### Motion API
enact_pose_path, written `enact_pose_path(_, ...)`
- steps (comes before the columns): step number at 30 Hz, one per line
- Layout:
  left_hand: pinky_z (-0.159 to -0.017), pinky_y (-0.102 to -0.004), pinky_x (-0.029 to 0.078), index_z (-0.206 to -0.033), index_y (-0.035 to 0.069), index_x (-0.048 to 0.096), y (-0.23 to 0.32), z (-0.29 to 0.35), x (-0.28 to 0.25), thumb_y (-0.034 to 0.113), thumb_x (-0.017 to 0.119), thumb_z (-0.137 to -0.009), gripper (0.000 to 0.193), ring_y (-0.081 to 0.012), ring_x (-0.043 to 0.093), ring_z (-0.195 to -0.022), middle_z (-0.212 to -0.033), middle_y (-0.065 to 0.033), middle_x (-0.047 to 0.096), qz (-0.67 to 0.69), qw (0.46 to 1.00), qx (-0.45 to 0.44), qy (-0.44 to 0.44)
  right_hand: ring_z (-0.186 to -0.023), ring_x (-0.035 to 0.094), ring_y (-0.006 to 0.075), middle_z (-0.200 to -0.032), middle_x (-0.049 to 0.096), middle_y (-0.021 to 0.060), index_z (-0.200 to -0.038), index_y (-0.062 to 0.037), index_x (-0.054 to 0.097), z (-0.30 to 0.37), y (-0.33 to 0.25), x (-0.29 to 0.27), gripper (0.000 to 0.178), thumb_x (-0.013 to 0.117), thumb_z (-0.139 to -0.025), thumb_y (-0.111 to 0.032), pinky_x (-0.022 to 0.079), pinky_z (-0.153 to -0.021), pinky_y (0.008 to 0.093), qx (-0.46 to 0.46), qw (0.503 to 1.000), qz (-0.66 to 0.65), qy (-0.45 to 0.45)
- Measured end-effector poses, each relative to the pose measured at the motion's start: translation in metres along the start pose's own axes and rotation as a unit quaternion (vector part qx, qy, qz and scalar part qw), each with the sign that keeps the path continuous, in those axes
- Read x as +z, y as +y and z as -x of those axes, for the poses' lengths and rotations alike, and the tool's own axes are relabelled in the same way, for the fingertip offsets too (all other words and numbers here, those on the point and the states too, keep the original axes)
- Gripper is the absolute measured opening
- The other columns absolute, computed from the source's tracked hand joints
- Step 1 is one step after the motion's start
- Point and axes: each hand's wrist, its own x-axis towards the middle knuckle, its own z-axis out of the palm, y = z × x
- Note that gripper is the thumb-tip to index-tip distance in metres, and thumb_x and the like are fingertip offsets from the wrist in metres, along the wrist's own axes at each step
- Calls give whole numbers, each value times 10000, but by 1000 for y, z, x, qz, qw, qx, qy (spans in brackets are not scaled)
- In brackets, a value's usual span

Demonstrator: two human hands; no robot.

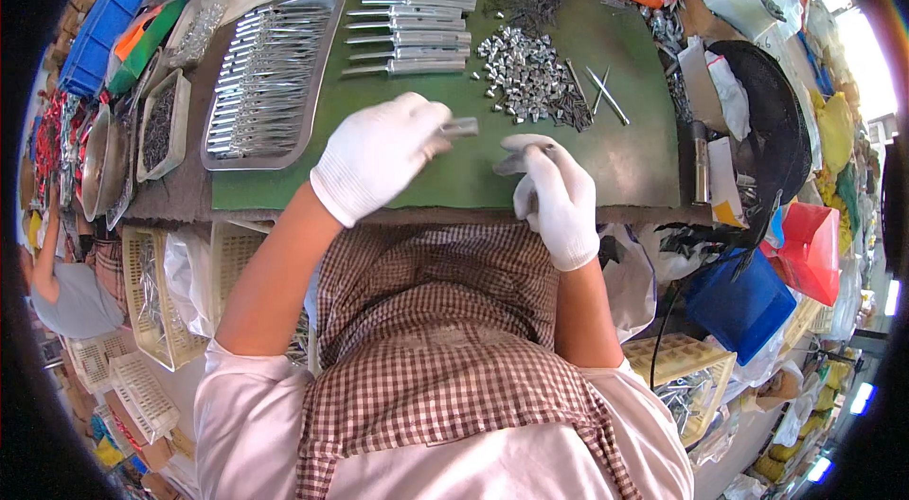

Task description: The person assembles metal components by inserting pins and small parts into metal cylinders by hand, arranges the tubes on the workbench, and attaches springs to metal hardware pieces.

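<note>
My L hand (383, 154): closed, gripping a short metal piece (461, 127) at its L end; the rest of that end is hidden in the grip. Pos.: over the near half of the green worktop (644, 164), approx. mid-width. Long axis of the piece: L–R, roughly parallel to the near edge, exposed end toward my R hand (559, 192).

R hand: by the near edge, R of the piece, fingers bent. Can't tell if it grips a small part; fingertips not clear enough.

Critical relation (my judgement): gap btwn exposed end and R fingertips. Near, but apart; not quite in line, as the end sits slightly farther from the near edge than those fingertips.

Ref. positions:
- Pile of small silver fittings (516, 60): beyond the R hand, toward the far edge and a little L; R hand nearer. Dark pins (571, 110) on the pile's near R side.
- Row of slim metal pieces (426, 25): far edge, L of the pile, axes also L–R; L hand nearer.
- Metal tray (260, 163): L edge, filled w/ slender silver parts (270, 74); L hand nearer.
</note>
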Motion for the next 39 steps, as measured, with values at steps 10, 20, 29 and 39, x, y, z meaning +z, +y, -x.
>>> enact_pose_path(10,-713,-371,528,-1153,92,665,32,12,-9,280,717,-823,383,-265,647,-818,-849,-76,633,5,999,44,9,-491,508,51,-760,644,19,-1086,23,687,1,-7,-5,296,540,-1005,-221,388,-446,216,66,996,25,-47)
enact_pose_path(20,-635,-376,535,-1154,234,686,36,19,-1,187,675,-833,325,-259,652,-713,-792,-57,636,51,998,-17,-19,-512,500,49,-651,639,20,-865,13,676,0,-6,-9,191,643,-942,-158,400,-483,236,63,990,120,-40)
enact_pose_path(29,-602,-394,529,-1082,210,668,55,18,13,209,645,-866,217,-263,636,-673,-836,-65,569,-21,998,-51,-41,-787,667,302,-918,668,128,-966,-92,715,-45,2,-28,121,694,-851,-122,527,-703,364,-252,873,405,101)
enact_pose_path(39,-584,-403,528,-1071,210,670,54,16,16,235,629,-891,186,-277,621,-638,-836,-68,555,-8,997,-61,-44,-835,664,345,-963,645,134,-1044,-124,663,-61,-8,-24,165,652,-883,-158,537,-717,443,-279,754,593,37)
